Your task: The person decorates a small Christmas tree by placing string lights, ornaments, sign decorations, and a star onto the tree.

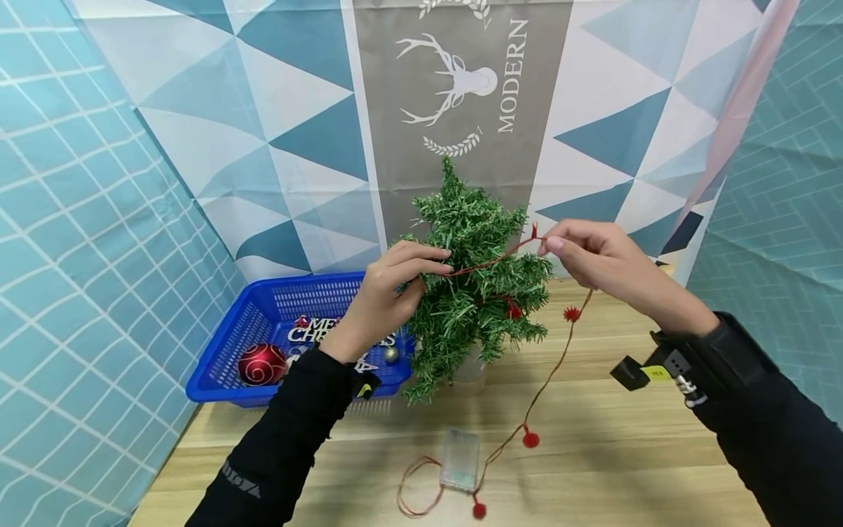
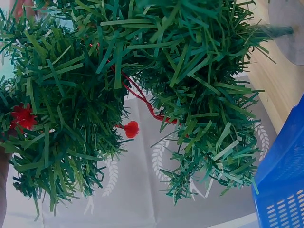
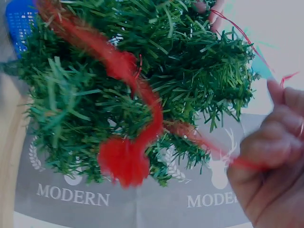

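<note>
A string light (image 1: 564,351) with red pompoms and thin reddish wire runs from its clear battery box (image 1: 459,460) up to my right hand (image 1: 596,256). My right thumb and finger pinch the wire to the right of the small green Christmas tree (image 1: 470,293). From there a stretch of wire slants across the tree's front to my left hand (image 1: 395,289), whose fingertips hold it at the tree's left side. Tree branches hide part of the left thumb. In the left wrist view, red wire (image 2: 137,92) passes among the branches and a pompom (image 2: 131,129) hangs beside them.
A blue plastic basket (image 1: 224,340) stands left of the tree, holding a red ball ornament (image 1: 262,364), white lettering (image 1: 316,331) and a small gold ball (image 1: 391,355). A patterned cloth (image 1: 316,132) hangs behind. The wooden tabletop (image 1: 593,454) lies beneath everything.
</note>
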Motion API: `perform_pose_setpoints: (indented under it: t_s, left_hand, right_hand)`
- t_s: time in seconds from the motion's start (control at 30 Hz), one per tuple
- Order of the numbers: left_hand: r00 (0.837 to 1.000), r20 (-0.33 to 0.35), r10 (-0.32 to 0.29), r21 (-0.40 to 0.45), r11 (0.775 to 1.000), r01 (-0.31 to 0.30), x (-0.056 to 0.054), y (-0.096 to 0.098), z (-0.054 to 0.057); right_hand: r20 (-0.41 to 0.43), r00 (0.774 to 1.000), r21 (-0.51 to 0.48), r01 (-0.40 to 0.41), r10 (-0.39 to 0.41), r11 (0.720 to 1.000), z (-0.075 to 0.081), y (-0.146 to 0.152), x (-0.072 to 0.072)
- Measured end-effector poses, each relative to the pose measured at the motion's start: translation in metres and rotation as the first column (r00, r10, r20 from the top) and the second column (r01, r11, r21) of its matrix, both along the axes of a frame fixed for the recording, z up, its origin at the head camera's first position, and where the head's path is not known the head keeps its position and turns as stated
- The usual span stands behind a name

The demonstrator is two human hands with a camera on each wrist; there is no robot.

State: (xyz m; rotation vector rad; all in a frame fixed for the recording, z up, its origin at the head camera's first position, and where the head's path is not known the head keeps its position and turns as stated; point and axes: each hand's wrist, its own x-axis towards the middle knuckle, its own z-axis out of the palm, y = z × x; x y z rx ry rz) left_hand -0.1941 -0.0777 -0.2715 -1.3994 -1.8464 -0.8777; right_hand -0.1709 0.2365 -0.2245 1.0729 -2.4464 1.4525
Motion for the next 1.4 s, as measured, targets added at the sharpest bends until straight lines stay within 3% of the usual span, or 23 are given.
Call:
perform_pose_setpoints:
  t_s: [0.13, 0.27, 0.37, 0.47, 0.57, 0.67, 0.7, 0.77, 0.83, 0.9, 0.93, 1.03, 1.1, 1.2, 1.27, 1.4]
  left_hand:
    - [1.000, 0.007, 0.006, 0.002, 1.000, -0.006, 0.001, 0.001, -0.001]
    - [1.000, -0.010, 0.024, 0.001, 1.000, -0.024, 0.001, 0.001, -0.002]
    - [0.992, -0.079, 0.094, 0.015, 0.996, -0.093, 0.003, 0.002, -0.003]
    - [0.960, -0.187, 0.208, 0.059, 0.978, -0.201, 0.009, 0.005, -0.001]
    - [0.896, -0.316, 0.311, 0.103, 0.950, -0.294, 0.023, 0.019, 0.009]
    - [0.793, -0.454, 0.407, 0.062, 0.902, -0.427, 0.042, 0.043, 0.026]
    - [0.751, -0.498, 0.434, 0.036, 0.875, -0.482, 0.047, 0.053, 0.031]
    - [0.658, -0.578, 0.483, -0.019, 0.798, -0.602, 0.054, 0.075, 0.038]
    - [0.586, -0.623, 0.519, -0.060, 0.714, -0.697, 0.054, 0.095, 0.039]
    - [0.524, -0.649, 0.551, -0.079, 0.637, -0.767, 0.050, 0.109, 0.035]
    - [0.501, -0.655, 0.566, -0.082, 0.605, -0.792, 0.048, 0.114, 0.033]
    - [0.473, -0.665, 0.578, -0.101, 0.557, -0.824, 0.039, 0.121, 0.027]
    - [0.476, -0.670, 0.570, -0.111, 0.557, -0.823, 0.035, 0.122, 0.026]
    - [0.528, -0.662, 0.533, -0.158, 0.589, -0.793, 0.032, 0.117, 0.026]
    - [0.586, -0.638, 0.500, -0.201, 0.627, -0.753, 0.031, 0.110, 0.028]
    - [0.712, -0.567, 0.415, -0.248, 0.737, -0.628, 0.026, 0.093, 0.029]
  right_hand:
    - [-0.019, 0.992, 0.057, 0.126, -0.126, 0.990, 0.001, -0.008, -0.012]
    - [0.033, 0.986, 0.101, 0.157, -0.161, 0.982, -0.006, -0.013, -0.020]
    - [0.146, 0.977, 0.101, 0.141, -0.154, 0.985, -0.013, -0.014, -0.021]
    - [0.235, 0.964, 0.063, 0.114, -0.126, 0.991, -0.020, -0.011, -0.021]
    - [0.255, 0.963, 0.035, 0.081, -0.087, 0.996, -0.025, -0.007, -0.020]
    - [0.239, 0.969, 0.027, 0.059, -0.063, 0.998, -0.027, -0.004, -0.019]
    - [0.234, 0.970, 0.032, 0.062, -0.067, 0.998, -0.027, -0.002, -0.019]
    - [0.225, 0.971, 0.044, 0.072, -0.080, 0.996, -0.027, 0.000, -0.018]
    - [0.218, 0.972, 0.050, 0.078, -0.087, 0.996, -0.027, 0.002, -0.016]
    - [0.214, 0.973, 0.053, 0.080, -0.090, 0.995, -0.028, 0.003, -0.015]
    - [0.212, 0.974, 0.047, 0.075, -0.083, 0.996, -0.029, 0.003, -0.015]
    - [0.199, 0.978, 0.026, 0.058, -0.062, 0.998, -0.032, 0.003, -0.015]
    - [0.186, 0.982, 0.024, 0.043, -0.046, 0.999, -0.034, 0.004, -0.014]
    - [0.144, 0.989, 0.027, 0.015, -0.018, 1.000, -0.038, 0.007, -0.012]
    - [0.120, 0.993, 0.020, -0.013, 0.011, 1.000, -0.042, 0.009, -0.010]
    - [0.102, 0.990, -0.035, -0.093, 0.096, 0.995, -0.052, 0.014, -0.005]
